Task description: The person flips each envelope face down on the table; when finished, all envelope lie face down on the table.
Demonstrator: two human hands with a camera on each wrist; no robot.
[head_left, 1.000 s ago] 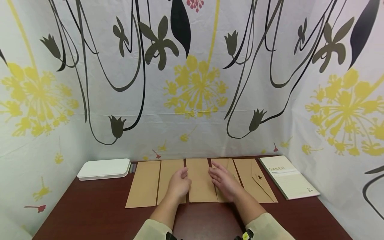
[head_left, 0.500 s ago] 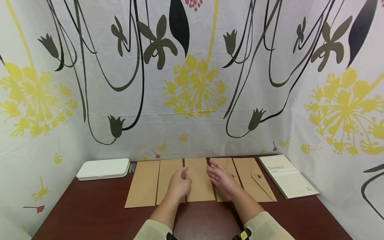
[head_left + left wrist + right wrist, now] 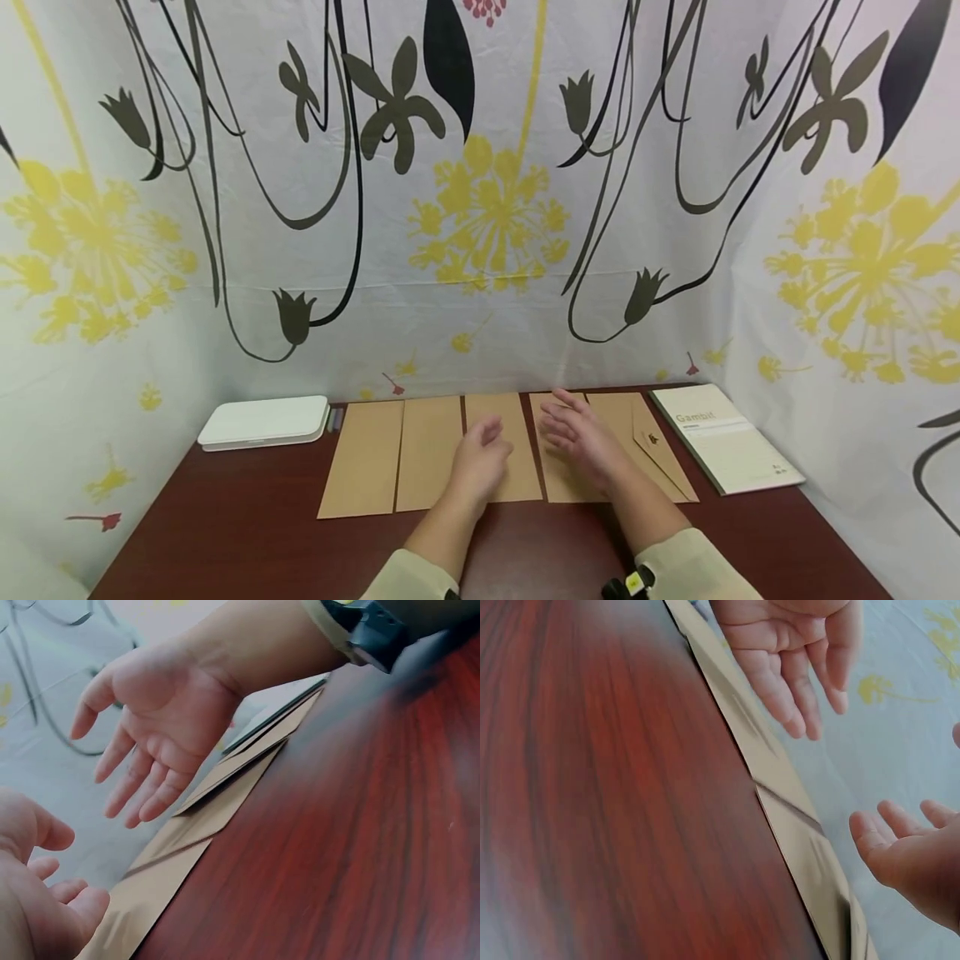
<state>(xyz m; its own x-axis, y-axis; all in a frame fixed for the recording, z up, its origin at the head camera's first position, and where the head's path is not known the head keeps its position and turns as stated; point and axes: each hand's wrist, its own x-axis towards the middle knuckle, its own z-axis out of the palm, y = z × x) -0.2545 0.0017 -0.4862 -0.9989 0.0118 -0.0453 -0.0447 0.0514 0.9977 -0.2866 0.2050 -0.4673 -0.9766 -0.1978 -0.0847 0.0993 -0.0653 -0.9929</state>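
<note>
Several brown paper envelopes [image 3: 360, 458] lie side by side in a row on the table. My left hand [image 3: 480, 462] hovers over the middle envelope [image 3: 517, 450], its fingers loosely bent and holding nothing. To its right, my right hand [image 3: 588, 442] hangs over another envelope [image 3: 562, 483] and covers part of it; its fingers are spread and relaxed. At the right end, one envelope [image 3: 660, 454] shows a pointed flap and a small dark mark. In the left wrist view, the right palm [image 3: 165, 712] faces the left hand [image 3: 37, 892], with air between them.
A white flat case [image 3: 262, 421] sits at the back left, beside small grey sticks [image 3: 335, 418]. A notebook marked "Gambit" [image 3: 727, 437] lies right of the envelopes. The dark red wooden table [image 3: 225, 517] meets a patterned curtain [image 3: 495, 342] behind.
Both hands have shifted to the right along the envelope row. The left went from beside the middle envelope to over it. The envelopes stay in their row.
</note>
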